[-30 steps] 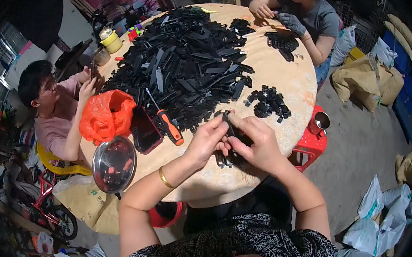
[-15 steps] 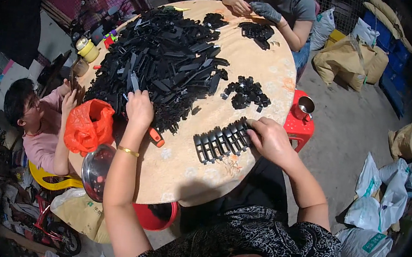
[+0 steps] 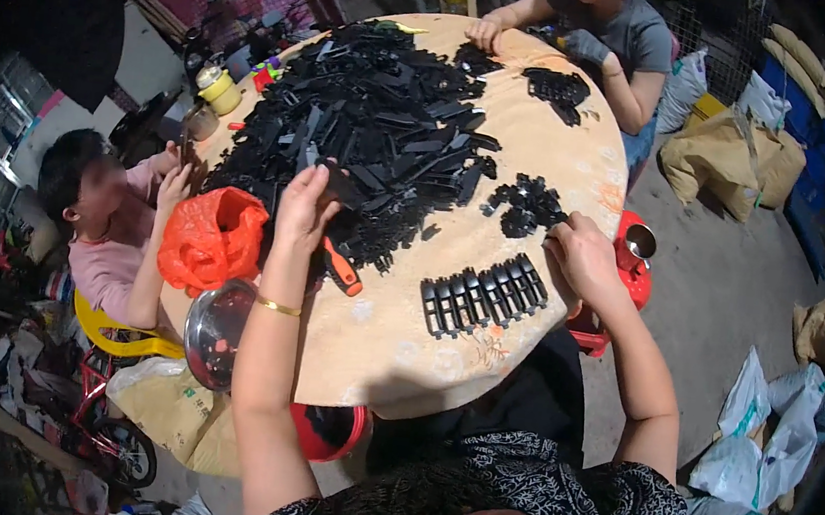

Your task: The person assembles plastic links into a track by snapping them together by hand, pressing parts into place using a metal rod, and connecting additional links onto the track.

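My left hand [image 3: 305, 210] is raised at the near edge of a big heap of black plastic parts [image 3: 386, 124], its fingers closed on a dark flat plastic piece [image 3: 343, 188]. On the cloth-covered round table [image 3: 391, 366], a row of black plastic parts [image 3: 484, 295] lies side by side in front of me. To the right of that row is my right hand [image 3: 588, 263], fingertips pinched together beside a small pile of black pieces [image 3: 526, 207]. Whatever sits between those fingertips is hidden. An orange-handled tool [image 3: 342, 268] rests near my left wrist.
A red plastic bag [image 3: 214, 237] and a shiny metal bowl [image 3: 219, 333] are at the table's left edge. Two people sit around the table, one with a gloved hand [image 3: 587, 47]. A metal cup [image 3: 639, 242] stands on a red stool [image 3: 636, 283]; below the table is a red bucket [image 3: 343, 436].
My left hand has come off the heap and turned, now with a dark piece in it. My right hand has left the row's right end and moved toward the small pile. The view has shifted.
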The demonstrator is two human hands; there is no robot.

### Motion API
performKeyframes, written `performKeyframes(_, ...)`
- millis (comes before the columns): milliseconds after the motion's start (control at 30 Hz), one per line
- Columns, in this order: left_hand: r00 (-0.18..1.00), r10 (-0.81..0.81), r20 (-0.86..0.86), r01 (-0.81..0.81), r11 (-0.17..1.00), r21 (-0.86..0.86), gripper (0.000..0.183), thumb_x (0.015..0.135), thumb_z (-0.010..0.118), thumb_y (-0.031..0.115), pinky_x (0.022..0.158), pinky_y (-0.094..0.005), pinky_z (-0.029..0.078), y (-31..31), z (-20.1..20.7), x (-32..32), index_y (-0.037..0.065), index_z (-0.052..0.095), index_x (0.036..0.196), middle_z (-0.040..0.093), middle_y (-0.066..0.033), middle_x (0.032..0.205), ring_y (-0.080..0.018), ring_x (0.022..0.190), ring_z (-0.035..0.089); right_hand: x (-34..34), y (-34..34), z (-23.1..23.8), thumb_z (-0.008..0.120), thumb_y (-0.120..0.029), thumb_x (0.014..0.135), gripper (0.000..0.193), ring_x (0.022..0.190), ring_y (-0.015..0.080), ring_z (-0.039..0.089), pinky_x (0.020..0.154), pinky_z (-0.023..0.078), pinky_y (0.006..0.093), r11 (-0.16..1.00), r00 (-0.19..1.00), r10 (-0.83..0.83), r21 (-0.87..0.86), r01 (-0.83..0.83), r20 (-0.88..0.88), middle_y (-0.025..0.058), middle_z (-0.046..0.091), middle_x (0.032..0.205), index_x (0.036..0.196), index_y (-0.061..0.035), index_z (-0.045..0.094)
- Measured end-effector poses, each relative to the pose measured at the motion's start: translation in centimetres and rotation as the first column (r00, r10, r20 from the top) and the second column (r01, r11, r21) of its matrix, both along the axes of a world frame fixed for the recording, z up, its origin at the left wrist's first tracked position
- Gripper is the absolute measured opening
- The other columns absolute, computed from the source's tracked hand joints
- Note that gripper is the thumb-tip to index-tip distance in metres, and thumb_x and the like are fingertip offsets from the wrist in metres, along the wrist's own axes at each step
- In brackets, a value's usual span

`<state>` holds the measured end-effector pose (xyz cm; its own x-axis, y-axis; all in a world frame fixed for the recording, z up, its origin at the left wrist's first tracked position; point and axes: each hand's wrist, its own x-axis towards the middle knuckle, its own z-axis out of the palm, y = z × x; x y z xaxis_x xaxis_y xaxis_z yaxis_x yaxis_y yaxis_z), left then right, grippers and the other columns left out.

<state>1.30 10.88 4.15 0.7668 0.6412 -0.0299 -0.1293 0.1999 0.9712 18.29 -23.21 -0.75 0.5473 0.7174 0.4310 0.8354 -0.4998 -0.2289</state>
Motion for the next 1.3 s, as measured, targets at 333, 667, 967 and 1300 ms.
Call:
performKeyframes(333,0.98,-0.155,0.128,0.175,0.971,-0.164,0.027,0.091,0.05,0.025,0.081,-0.0383,0.05,-0.7,-1.3,-0.8,0.007,0.054,0.11,0.061,-0.0073,0.101,-0.0189,0.091,0.059,0.5,0.9,1.0,0.061,-0.01,0.072,0.009,0.077,0.0339,0.057,0.067,0.047,0.0406,0.992,0.973,0.119,-0.027,-0.127,-0.2,0.0151,0.056,0.077,0.079,-0.0045,0.06)
performKeyframes(667,0.971,-0.189,0.144,0.206,0.971,-0.121,0.028,0.092,0.048,0.027,0.076,-0.0322,0.05,-2.5,-1.1,-1.0,0.009,0.054,0.111,0.061,-0.0025,0.098,-0.0139,0.088,0.059,1.2,1.0,0.8,0.06,-0.009,0.071,0.009,0.076,0.0349,0.058,0.069,0.047,0.0418,0.979,0.96,0.178,-0.059,-0.194,-0.216,0.018,0.059,0.075,0.079,-0.0045,0.06)
performKeyframes(967,0.989,-0.049,0.142,0.072,0.984,-0.164,0.02,0.093,0.046,0.021,0.078,-0.0379,0.051,-2.4,-2.3,-0.6,0.005,0.052,0.104,0.06,-0.0064,0.098,-0.0177,0.089,0.059,1.5,1.3,1.2,0.062,-0.01,0.073,0.011,0.074,0.0351,0.058,0.068,0.047,0.0397,0.978,0.93,0.154,-0.081,-0.191,-0.333,0.0158,0.058,0.076,0.081,-0.0039,0.059)
performKeyframes(1300,0.995,-0.004,0.095,0.024,0.977,-0.213,0.028,0.087,0.056,0.016,0.074,-0.0349,0.052,-6.1,-1.9,0.3,0.0,0.046,0.108,0.059,-0.0143,0.097,-0.0231,0.084,0.061,-8.3,10.6,5.9,0.065,-0.008,0.069,0.015,0.097,0.0291,0.052,0.076,0.047,0.0371,0.738,0.76,0.624,0.182,-0.65,0.183,0.0124,0.052,0.111,0.081,-0.0078,0.057)
